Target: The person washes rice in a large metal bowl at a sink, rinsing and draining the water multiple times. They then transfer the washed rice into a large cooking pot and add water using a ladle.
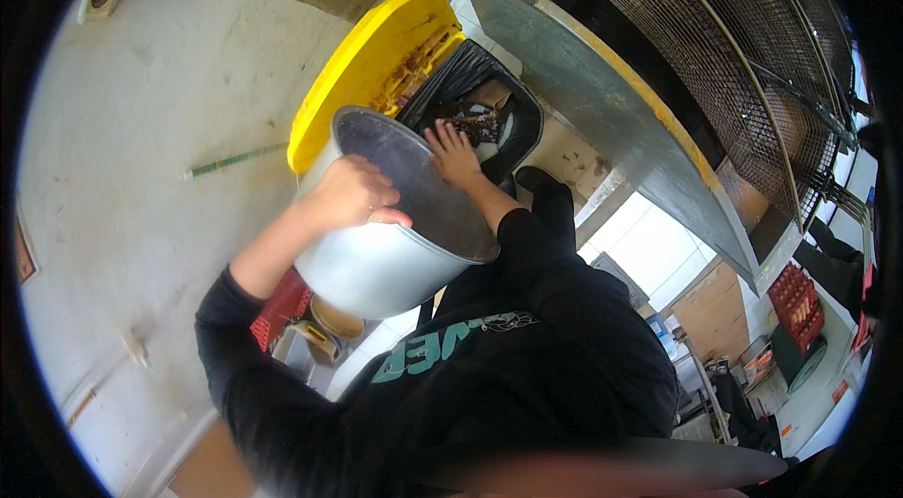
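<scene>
A large grey metal pot (381,265) is tilted in front of me, its mouth towards an open bin lined with a black bag (532,110). My left hand (356,195) grips the pot's near-left rim, thumb outside and fingers over the edge. My right hand (453,156) is at the far rim with its fingers spread, between the pot's mouth and the bin; whether it touches the pot is unclear. Dark scraps and crumpled packaging (487,120) lie in the bag. The bin's yellow lid (374,46) stands raised against the wall, stained brown inside.
A metal counter edge (635,124) with wire mesh baskets (719,39) above it is on the right. Red crates (286,307) and containers are low at the left, behind the pot. Egg trays (797,304) stand at the lower right. Cardboard (564,152) covers floor beside the bin.
</scene>
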A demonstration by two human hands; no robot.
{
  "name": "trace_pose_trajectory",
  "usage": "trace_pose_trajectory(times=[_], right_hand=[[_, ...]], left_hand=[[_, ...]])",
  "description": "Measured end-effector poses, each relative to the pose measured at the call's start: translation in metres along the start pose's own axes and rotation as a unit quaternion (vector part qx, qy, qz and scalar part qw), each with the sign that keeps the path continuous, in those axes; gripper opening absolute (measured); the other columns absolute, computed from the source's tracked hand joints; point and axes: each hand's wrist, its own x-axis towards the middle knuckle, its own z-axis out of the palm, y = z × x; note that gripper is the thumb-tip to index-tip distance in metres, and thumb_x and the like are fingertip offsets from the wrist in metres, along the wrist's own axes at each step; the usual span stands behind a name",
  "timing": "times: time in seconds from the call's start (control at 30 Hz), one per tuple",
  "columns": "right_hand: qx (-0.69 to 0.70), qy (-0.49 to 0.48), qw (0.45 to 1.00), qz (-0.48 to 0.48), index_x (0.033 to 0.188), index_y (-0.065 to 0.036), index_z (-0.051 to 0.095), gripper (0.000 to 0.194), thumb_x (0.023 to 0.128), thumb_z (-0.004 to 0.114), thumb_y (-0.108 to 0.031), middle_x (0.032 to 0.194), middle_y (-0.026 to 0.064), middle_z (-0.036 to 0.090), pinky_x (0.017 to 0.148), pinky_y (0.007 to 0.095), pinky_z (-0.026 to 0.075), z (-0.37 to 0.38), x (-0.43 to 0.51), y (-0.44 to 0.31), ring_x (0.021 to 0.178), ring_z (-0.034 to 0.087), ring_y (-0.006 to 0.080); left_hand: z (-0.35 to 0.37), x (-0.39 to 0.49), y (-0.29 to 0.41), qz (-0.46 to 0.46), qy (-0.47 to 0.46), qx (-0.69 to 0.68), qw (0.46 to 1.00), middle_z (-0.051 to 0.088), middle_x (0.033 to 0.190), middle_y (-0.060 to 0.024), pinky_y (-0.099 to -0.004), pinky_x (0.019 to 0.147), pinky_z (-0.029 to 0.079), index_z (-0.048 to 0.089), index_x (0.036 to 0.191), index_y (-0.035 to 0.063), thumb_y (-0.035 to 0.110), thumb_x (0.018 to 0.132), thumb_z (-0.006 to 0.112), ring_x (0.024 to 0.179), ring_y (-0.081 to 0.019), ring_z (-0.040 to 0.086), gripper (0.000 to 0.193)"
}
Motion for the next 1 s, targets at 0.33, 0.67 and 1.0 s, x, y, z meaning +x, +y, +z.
trace_pose_trajectory(times=[0.33, 0.67, 1.0], right_hand=[[0.299, -0.213, 0.903, -0.225, 0.137, -0.009, 0.038, 0.052, 0.088, 0.047, -0.021, 0.148, 0.0152, 0.025, 0.11, 0.0475, 0.02, 0.015, -0.01, -0.076, 0.137, 0.024, 0.0307], [-0.135, -0.132, 0.955, -0.228, 0.144, -0.025, 0.026, 0.063, 0.087, 0.05, -0.037, 0.153, 0.0077, 0.012, 0.11, 0.0514, 0.015, -0.002, -0.018, -0.025, 0.14, 0.017, 0.0247], [0.016, 0.036, 0.996, 0.075, 0.123, -0.009, 0.054, 0.036, 0.088, 0.051, -0.014, 0.121, 0.0149, 0.056, 0.104, 0.0436, 0.033, -0.057, 0.006, 0.042, 0.121, 0.047, 0.0325]], left_hand=[[-0.004, 0.005, 0.004, 0.031, 0.008, 0.011, 0.999, 0.044, 0.055, -0.0008, -0.0351, 0.052, 0.039, 0.051, 0.055, 0.0129, 0.053, 0.07, 0.062, 0.056, -0.0217, 0.051, 0.044], [-0.01, -0.016, 0.021, 0.016, 0.001, 0.004, 1.0, 0.046, 0.056, -0.0001, -0.0344, 0.052, 0.039, 0.052, 0.056, 0.0132, 0.05, 0.073, 0.062, 0.057, -0.0209, 0.051, 0.042], [-0.014, -0.033, 0.035, 0.027, 0.002, 0.047, 0.999, 0.048, 0.054, -0.002, -0.0354, 0.052, 0.04, 0.052, 0.053, 0.0131, 0.05, 0.074, 0.062, 0.055, -0.0232, 0.052, 0.044]])
